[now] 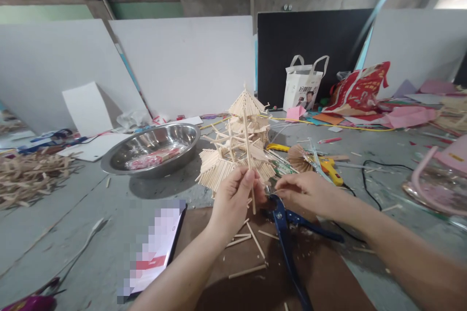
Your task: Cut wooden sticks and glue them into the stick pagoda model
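Note:
My left hand (233,194) is closed around a thin wooden stick (246,141), which stands nearly upright between thumb and fingers. Directly behind it rises a pagoda-like model (215,167) built of wooden sticks, with tiered roofs and a pointed top. My right hand (304,192) has its fingertips drawn together above the head of the blue-handled pliers (281,233); whatever the fingertips pinch is too small to make out. The pliers lie with their handles spread on a brown mat (328,277). Short cut sticks (256,240) are scattered on the mat below my left hand.
A steel basin (120,164) holding packets stands at left, beyond a phone (156,252). A yellow glue gun (331,170) with a black cord lies at right, near a pink-handled clear container (438,180). A white bag (301,85) and coloured paper line the back.

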Motion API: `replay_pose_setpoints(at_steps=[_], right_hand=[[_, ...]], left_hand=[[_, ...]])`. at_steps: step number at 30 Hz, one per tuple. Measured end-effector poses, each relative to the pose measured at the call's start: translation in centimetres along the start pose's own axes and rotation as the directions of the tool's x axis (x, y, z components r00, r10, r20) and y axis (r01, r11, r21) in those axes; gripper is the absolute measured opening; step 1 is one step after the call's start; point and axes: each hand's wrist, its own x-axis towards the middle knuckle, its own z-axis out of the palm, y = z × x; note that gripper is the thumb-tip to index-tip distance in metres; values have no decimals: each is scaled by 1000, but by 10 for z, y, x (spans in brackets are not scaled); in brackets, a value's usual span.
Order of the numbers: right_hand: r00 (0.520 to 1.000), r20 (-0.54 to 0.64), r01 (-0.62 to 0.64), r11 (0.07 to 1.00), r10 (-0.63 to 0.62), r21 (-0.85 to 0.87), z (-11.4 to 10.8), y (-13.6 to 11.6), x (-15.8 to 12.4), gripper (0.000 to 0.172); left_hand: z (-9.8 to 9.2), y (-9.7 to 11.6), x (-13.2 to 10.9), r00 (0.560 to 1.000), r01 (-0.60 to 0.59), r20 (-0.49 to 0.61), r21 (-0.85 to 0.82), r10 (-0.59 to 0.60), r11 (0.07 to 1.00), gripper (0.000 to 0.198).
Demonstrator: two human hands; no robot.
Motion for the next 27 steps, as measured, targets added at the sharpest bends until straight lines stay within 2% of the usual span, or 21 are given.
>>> replay_pose_setpoints(at_steps=[2, 5, 8, 10, 14, 16, 19, 21, 24, 27], right_hand=[[995, -18, -102, 963, 101, -249, 0, 8, -15, 25], [956, -104, -287, 816, 273, -502, 25, 24, -42, 34], [922, -100, -358, 727, 373, -586, 62, 43, -63, 30], [937, -162, -341, 708, 310, -618, 78, 55, -69, 26], [964, -145, -266, 809, 223, -525, 82, 66, -69, 24], [956, -114, -291, 847, 269, -445, 75, 65, -68, 25], [916, -118, -398, 835, 383, -380, 60, 62, -73, 29], [889, -173, -457, 825, 423, -331, 50, 64, -81, 31], [843, -342, -495, 847, 415, -193, 37, 72, -94, 33], [767, -509, -484, 873, 391, -58, 32, 78, -98, 33]], left_hand=[[3, -2, -2, 1000, 22, 22, -36, -22, 999, 25], [11, -9, -4, 997, 26, 74, 7, -26, 1000, 25], [17, -17, -6, 989, 28, 144, 58, -36, 998, 26], [20, -20, -7, 984, 26, 176, 72, -39, 997, 26], [23, -22, -8, 977, 9, 212, 79, -25, 997, 25], [23, -21, -8, 975, 7, 219, 81, -25, 997, 25], [22, -20, -8, 970, -5, 242, 87, -16, 996, 25], [20, -21, -8, 967, -26, 256, 95, 1, 995, 25], [19, -24, -9, 965, -48, 261, 95, 22, 994, 28], [22, -28, -11, 952, -59, 306, 102, 25, 993, 33]])
